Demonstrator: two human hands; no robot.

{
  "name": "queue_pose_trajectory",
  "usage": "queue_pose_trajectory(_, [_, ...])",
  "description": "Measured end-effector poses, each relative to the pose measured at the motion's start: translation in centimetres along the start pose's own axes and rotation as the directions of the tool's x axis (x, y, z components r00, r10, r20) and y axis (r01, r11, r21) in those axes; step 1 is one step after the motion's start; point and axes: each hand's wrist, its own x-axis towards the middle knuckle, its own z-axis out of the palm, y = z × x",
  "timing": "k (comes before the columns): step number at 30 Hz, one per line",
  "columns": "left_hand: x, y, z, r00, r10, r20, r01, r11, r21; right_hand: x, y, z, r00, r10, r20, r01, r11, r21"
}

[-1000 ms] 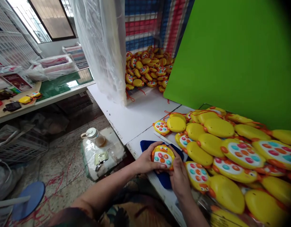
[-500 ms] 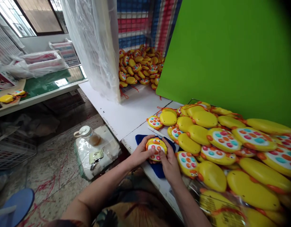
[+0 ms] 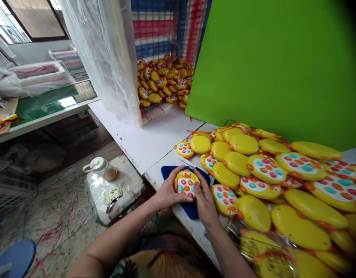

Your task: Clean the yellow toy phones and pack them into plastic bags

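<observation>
- The yellow toy phone (image 3: 186,182) with coloured buttons sits face up between my two hands, over a blue cloth (image 3: 192,208) at the near edge of the white surface (image 3: 155,139).
- My left hand (image 3: 167,192) is clamped on the toy's left side, thumb across its lower edge and fingers curled around the top.
- My right hand (image 3: 205,200) is closed on the toy's right side, its thumb pressing beside the buttons.
- Just to the right of my right hand, a heap of like yellow toys (image 3: 270,181) covers the surface, some face up, some showing plain yellow backs; the nearest one touches my right hand.
- A green board (image 3: 276,65) stands behind the heap.
- At the far edge of the surface lies a second pile of toys (image 3: 163,83), beside a hanging clear plastic sheet (image 3: 108,58).
- On the floor past the surface's left edge, a lidded jar (image 3: 101,168) stands on a wrapped bundle.
</observation>
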Motion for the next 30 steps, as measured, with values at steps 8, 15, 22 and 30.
queue_pose_trajectory(8, [3.6,2.0,1.3,0.956,0.266,-0.127,-0.251,0.961,0.119,-0.5,-2.3,-0.1,0.998,-0.041,-0.056,0.045,0.997,0.070])
queue_pose_trajectory(15, [12.7,4.4,2.5,0.814,0.581,0.031,-0.447,0.590,0.672,-4.9,-4.4,-5.0,0.895,-0.439,-0.077,0.328,0.765,-0.555])
queue_pose_trajectory(22, [19.8,4.1,6.8,0.796,0.461,0.391,-0.582,0.409,0.703,-10.4,-0.3,-11.1,0.783,-0.622,0.015,0.207,0.238,-0.949])
queue_pose_trajectory(30, [14.5,3.9,6.5,0.761,0.417,0.496,-0.631,0.303,0.714,-11.9,1.3,-11.7,0.871,-0.463,-0.161,0.042,0.396,-0.917])
